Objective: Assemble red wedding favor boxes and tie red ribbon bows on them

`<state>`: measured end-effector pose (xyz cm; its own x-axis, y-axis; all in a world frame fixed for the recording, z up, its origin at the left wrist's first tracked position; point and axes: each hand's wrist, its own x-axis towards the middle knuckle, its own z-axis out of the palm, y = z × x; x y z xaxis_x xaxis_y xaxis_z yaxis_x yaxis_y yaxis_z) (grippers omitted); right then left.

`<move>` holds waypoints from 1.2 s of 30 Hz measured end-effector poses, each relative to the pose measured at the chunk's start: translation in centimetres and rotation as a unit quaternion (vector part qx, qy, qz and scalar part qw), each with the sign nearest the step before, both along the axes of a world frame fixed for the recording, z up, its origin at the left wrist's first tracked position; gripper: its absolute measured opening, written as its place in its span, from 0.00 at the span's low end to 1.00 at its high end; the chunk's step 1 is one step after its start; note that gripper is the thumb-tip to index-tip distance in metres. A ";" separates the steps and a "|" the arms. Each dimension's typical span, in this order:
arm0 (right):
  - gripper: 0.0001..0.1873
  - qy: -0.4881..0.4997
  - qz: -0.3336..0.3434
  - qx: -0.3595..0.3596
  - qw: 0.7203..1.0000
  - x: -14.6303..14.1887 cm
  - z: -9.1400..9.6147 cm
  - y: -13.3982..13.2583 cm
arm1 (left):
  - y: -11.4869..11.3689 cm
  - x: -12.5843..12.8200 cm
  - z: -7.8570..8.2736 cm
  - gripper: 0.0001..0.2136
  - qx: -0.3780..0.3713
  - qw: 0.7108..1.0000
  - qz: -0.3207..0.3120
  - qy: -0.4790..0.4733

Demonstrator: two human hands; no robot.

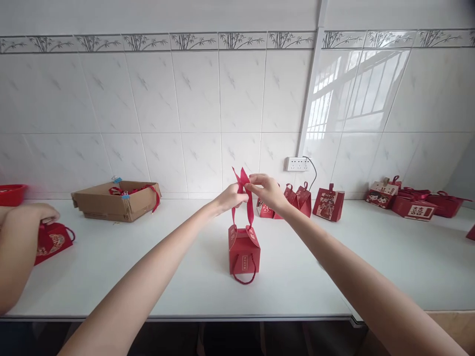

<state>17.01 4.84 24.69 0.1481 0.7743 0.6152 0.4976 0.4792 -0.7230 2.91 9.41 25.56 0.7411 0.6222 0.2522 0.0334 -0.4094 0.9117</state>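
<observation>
A small red gift box (234, 257) stands upright on the white table in front of me, with a dark red cord handle (244, 282) hanging down its near face. Red ribbon (250, 210) rises from both top flaps of the box to my hands. My left hand (232, 198) is closed on the ribbon from the left. From the right, my right hand (267, 190) pinches the ribbon where its two sides meet, and the loose ends stick up above the fingers. The fingertips partly hide the crossing of the ribbon.
At left, another person's hand (48, 212) is on a red box (55, 242). A cardboard box (107, 207) with red ribbons stands by the wall, near a red basin (11, 195). Several finished-looking red boxes (329, 203) line the right side, below a power socket (298, 164).
</observation>
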 end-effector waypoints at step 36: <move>0.16 -0.149 0.031 -0.112 0.982 0.7 -4.2 -1.2 | 1.0 -2.4 -1.5 0.06 0.179 0.977 0.036 0.114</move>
<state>17.75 3.63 20.45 -0.0644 0.8974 0.4364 0.6787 0.3600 -0.6401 0.46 10.45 24.10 0.7611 0.5767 0.2970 0.2583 -0.6894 0.6768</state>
